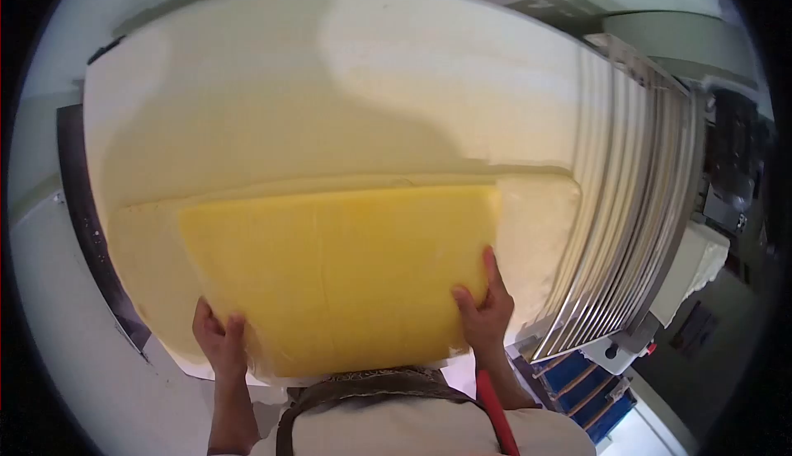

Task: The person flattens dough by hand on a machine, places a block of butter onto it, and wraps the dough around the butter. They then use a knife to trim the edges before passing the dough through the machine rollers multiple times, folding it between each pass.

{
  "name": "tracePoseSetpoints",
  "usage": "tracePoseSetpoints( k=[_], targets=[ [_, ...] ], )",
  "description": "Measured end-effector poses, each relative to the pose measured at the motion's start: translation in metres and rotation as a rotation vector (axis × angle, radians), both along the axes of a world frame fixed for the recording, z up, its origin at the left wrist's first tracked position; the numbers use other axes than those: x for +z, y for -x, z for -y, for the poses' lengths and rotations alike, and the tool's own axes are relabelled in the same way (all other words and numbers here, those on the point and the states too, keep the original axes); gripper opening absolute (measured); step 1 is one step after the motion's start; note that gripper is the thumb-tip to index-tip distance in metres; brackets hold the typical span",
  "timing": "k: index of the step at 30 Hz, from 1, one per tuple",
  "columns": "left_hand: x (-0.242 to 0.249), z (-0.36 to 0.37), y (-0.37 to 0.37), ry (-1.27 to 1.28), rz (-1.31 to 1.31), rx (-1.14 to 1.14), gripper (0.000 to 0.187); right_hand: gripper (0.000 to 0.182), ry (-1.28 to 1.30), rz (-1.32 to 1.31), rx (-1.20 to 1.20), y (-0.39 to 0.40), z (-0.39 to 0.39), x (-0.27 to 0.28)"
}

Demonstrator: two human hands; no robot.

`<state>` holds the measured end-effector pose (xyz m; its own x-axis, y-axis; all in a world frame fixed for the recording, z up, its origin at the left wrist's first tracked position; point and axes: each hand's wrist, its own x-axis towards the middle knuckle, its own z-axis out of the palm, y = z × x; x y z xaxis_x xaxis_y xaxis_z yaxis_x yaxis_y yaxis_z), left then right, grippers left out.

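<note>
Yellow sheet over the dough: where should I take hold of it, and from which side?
Likely best by both side edges, close to the near corners, coming from the near side. The yellow sheet is broad and roughly rectangular, so gripping one side alone could let it sag. The left hand and right hand are at those edges.

– Now looking at a broad, pale tabletop (462, 77), shaded over much of the far part. And directly on it?
– Spread flat across the near part: a wide cream-coloured sheet (538, 237), slightly uneven along the far edge, rounded at the far right corner.
</note>
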<state>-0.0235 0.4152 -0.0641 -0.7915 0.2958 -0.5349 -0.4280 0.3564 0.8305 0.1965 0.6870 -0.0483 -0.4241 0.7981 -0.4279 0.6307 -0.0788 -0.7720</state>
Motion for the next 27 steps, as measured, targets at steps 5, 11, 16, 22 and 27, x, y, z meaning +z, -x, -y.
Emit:
tracePoseSetpoints(
  k=[5,11,16,22,27],
  targets=[
    [0.0,-0.005,0.006,0.018,-0.21,-0.133,0.046,0.063,-0.231,0.025,0.151,0.001,-0.002,-0.001],
    [-0.001,0.008,-0.006,-0.124,-0.121,-0.137,0.028,0.058,-0.28,-0.154,0.092,-0.014,0.008,-0.012],
    [-0.003,0.003,-0.002,-0.176,-0.108,-0.103,0.021,0.061,-0.398,-0.114,0.129,-0.017,0.006,-0.013],
    [-0.042,0.043,0.047,0.042,-0.588,-0.172,0.026,0.051,-0.735,-0.222,0.005,-0.082,0.052,0.019],
    [0.018,-0.084,-0.084,0.419,-1.427,-0.957,0.056,0.013,-0.601,-0.296,-0.079,-0.297,0.135,-0.013]
  ],
)
